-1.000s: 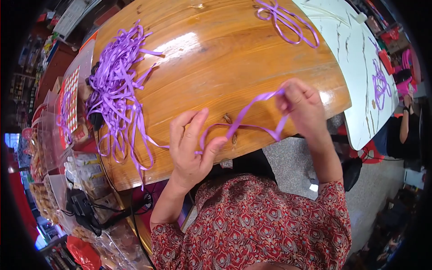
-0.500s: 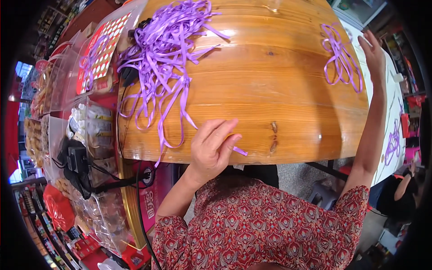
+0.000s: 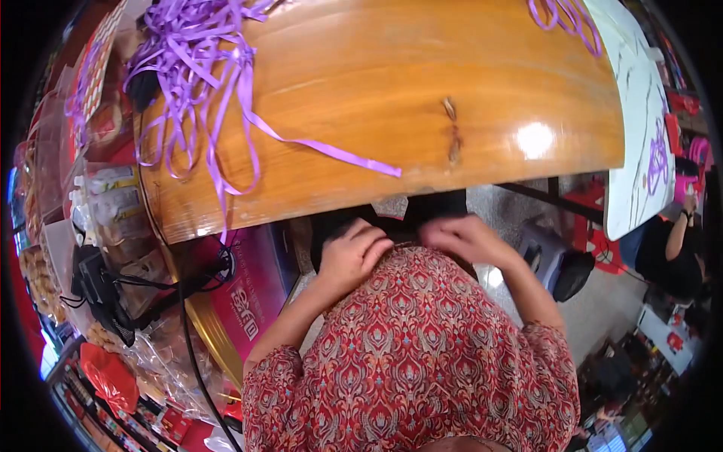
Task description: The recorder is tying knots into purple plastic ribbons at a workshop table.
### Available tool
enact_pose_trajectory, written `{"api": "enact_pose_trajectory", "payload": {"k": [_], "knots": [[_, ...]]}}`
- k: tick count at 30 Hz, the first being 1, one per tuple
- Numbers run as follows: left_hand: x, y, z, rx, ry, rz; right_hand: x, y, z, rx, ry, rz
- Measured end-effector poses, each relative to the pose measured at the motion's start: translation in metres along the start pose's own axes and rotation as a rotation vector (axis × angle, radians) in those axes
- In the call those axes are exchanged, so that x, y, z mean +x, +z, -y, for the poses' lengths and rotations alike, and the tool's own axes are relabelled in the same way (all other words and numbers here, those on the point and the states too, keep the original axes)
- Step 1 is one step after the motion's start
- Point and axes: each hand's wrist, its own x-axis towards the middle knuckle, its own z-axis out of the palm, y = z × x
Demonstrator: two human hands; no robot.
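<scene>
My left hand (image 3: 352, 257) is over my lap at the front of my red patterned shirt (image 3: 422, 346). Its fingers are loosely bent with a gap at the thumb, and I see nothing in it. Across from it, my right hand (image 3: 468, 239) is close to the shirt's hem; motion smears its fingers, so their grip is unclear. Above both hands, a long end of purple ribbon (image 3: 331, 151) lies near the front edge of the wooden table (image 3: 361, 83). That end trails from a tangled ribbon pile (image 3: 192, 60) at the far left.
Purple ribbon loops (image 3: 568, 19) lie at the table's far right. More ribbon (image 3: 657, 157) is on a white marbled table (image 3: 636, 98). Packaged goods (image 3: 113, 196) and a black cable (image 3: 188, 331) line the left. A person (image 3: 672, 252) is at right.
Both hands have come down to my lap, the right from the far right ribbon loops, the left from the table's front edge. My view has tilted, so the table sits higher.
</scene>
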Motion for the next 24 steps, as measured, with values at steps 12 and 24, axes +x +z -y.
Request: {"api": "enact_pose_trajectory", "payload": {"k": [12, 24], "knots": [[-0.029, 0.07, 0.147, 0.627, -0.356, 0.306, 0.128, 0.113, -0.237, -0.657, -0.224, 0.009], [-0.126, 0.005, 0.185, 0.531, -0.305, 0.18, 0.19, 0.063, -0.236, -0.6, -0.182, -0.086]]}}
